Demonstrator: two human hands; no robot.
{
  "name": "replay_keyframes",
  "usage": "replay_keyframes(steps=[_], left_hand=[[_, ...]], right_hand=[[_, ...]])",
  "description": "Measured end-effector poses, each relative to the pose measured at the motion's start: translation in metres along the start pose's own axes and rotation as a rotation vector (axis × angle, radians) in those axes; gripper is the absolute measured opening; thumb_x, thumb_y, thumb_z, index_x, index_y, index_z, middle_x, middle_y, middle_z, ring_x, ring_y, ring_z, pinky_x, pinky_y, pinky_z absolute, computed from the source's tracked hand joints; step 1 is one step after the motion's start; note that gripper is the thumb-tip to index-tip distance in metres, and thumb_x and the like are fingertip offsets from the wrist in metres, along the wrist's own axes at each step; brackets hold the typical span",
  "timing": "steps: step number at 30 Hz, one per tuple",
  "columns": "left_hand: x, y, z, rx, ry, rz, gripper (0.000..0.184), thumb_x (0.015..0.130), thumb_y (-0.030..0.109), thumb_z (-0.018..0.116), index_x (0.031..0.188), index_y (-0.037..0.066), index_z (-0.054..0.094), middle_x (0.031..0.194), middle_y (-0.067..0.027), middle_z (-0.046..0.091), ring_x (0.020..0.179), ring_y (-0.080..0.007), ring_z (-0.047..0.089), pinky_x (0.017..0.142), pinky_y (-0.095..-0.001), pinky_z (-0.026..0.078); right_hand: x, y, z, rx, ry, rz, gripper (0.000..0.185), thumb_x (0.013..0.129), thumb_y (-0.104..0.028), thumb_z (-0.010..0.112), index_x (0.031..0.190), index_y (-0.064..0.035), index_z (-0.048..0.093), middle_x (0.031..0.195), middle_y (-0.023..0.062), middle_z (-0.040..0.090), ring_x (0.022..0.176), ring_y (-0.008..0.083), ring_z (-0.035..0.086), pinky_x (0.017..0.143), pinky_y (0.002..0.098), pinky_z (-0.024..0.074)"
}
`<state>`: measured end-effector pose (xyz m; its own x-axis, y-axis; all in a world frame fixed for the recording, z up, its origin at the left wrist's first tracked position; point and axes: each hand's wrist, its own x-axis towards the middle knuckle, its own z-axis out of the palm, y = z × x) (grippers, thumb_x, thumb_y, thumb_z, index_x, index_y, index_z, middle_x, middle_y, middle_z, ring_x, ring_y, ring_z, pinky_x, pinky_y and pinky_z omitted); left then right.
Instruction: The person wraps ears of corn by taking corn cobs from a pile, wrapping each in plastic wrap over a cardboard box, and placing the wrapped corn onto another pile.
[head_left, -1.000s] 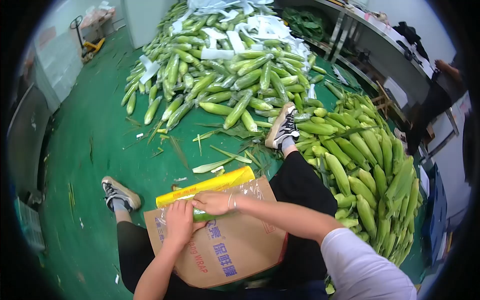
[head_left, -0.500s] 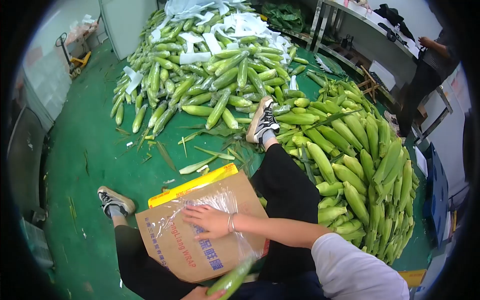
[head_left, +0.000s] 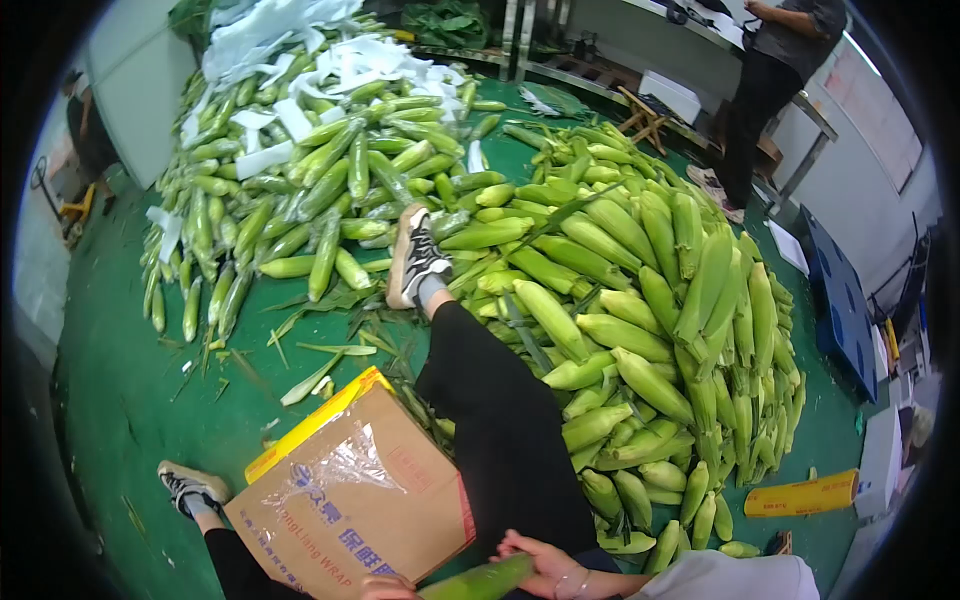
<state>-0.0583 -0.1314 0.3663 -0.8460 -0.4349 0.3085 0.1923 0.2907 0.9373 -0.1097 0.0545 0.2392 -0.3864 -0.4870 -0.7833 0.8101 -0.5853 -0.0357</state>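
An ear of corn (head_left: 482,580) lies between my two hands at the bottom edge of the view, in front of my body. My left hand (head_left: 388,588), mostly cut off by the frame, is closed on one end of it. At the other end, my right hand (head_left: 548,566), with bracelets at the wrist, has its fingers curled round the tip. Just beyond them, a brown cardboard wrap box (head_left: 345,490) rests between my legs, with crinkled clear plastic film (head_left: 335,468) on its top. A yellow box edge (head_left: 305,428) shows behind it.
Unwrapped corn in green husks (head_left: 640,290) is heaped at my right. Plastic-wrapped ears (head_left: 330,180) and white strips (head_left: 290,115) are piled ahead. A person (head_left: 775,90) stands at a bench, another (head_left: 88,130) far left. A yellow roll (head_left: 800,494) lies at right.
My right hand has left the film on the box and moved down to the corn, which my left hand was holding. The view has swung right, and a person has appeared at far left.
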Motion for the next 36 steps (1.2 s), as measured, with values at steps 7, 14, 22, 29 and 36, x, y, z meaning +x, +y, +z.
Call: replay_keyframes(steps=[7,14,22,29,36], left_hand=[[0.079,-0.09,0.072,-0.518,0.023,-0.16,0.041,0.089,0.036,0.058,0.105,-0.001,0.055,0.079,-0.0173,0.061,0.071,-0.0254,0.063,0.062,-0.0366,0.052],[0.441,-0.246,0.013,-1.095,0.303,-0.279,0.068,0.094,0.058,0.038,0.137,0.006,0.036,0.133,-0.02,0.046,0.12,-0.0333,0.049,0.105,-0.0508,0.037],[0.344,-0.196,-0.141,0.082,0.161,-0.393,0.033,0.091,0.03,0.061,0.099,-0.003,0.063,0.086,-0.0091,0.067,0.073,-0.0162,0.064,0.063,-0.0297,0.052],[0.004,-0.198,-0.235,0.923,0.399,-0.662,0.038,0.079,0.034,0.072,0.084,0.0,0.054,0.066,-0.0134,0.056,0.064,-0.0321,0.059,0.061,-0.0397,0.049],[0.005,-0.189,-0.181,1.223,0.07,-0.694,0.032,0.085,0.033,0.06,0.085,0.001,0.058,0.067,-0.0221,0.063,0.07,-0.039,0.065,0.064,-0.0488,0.052]], right_hand=[[0.035,-0.055,0.08,-0.615,-0.226,0.263,0.025,0.097,-0.025,0.053,0.115,-0.0085,0.056,0.108,0.0085,0.061,0.101,0.0195,0.059,0.086,0.0378,0.0489],[0.078,-0.257,0.151,-1.884,0.39,-1.667,0.058,0.079,-0.019,0.067,0.127,0.0045,0.043,0.126,0.0244,0.045,0.115,0.0403,0.044,0.102,0.0461,0.0332],[0.139,-0.304,0.109,-2.473,0.625,-1.313,0.064,0.069,-0.038,0.076,0.112,0.0042,0.055,0.103,0.0191,0.059,0.1,0.0338,0.049,0.089,0.0448,0.037],[0.095,-0.184,0.189,-2.033,0.028,-1.738,0.056,0.069,-0.007,0.071,0.121,0.0028,0.05,0.107,0.0205,0.055,0.101,0.0378,0.051,0.091,0.0432,0.0407],[0.186,0.029,0.228,-2.149,-0.915,-1.352,0.061,0.07,-0.008,0.072,0.126,-0.0043,0.05,0.117,0.016,0.057,0.107,0.0337,0.052,0.091,0.0423,0.0413]])
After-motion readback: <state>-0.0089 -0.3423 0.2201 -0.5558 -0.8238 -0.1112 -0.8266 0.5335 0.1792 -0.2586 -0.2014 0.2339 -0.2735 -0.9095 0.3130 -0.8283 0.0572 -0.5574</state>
